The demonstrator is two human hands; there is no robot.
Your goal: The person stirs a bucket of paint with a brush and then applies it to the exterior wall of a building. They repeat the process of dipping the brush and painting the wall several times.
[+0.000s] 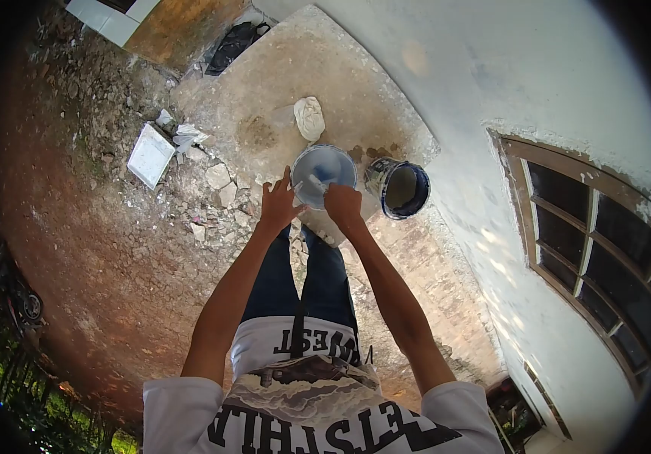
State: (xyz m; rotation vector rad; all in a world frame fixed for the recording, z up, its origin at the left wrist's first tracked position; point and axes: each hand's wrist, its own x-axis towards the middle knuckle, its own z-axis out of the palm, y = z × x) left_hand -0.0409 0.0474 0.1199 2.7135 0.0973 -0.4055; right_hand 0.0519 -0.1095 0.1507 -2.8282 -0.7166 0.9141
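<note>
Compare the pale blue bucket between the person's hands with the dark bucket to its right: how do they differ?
The pale blue bucket stands upright; the dark bucket leans, mouth turned sideways. The left hand and right hand are at the pale blue bucket's rim; nothing touches the dark bucket. Both are round, open-topped and sit on the concrete slab.

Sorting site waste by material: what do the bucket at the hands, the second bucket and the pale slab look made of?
Nearer bucket: probably plastic, with a smooth pale-blue wall coated white inside. Second bucket: likely plastic too, with a dark blue rim and a paint-smeared outside. Slab: concrete or cement, by its rough, grey, stained, matte face.
</note>
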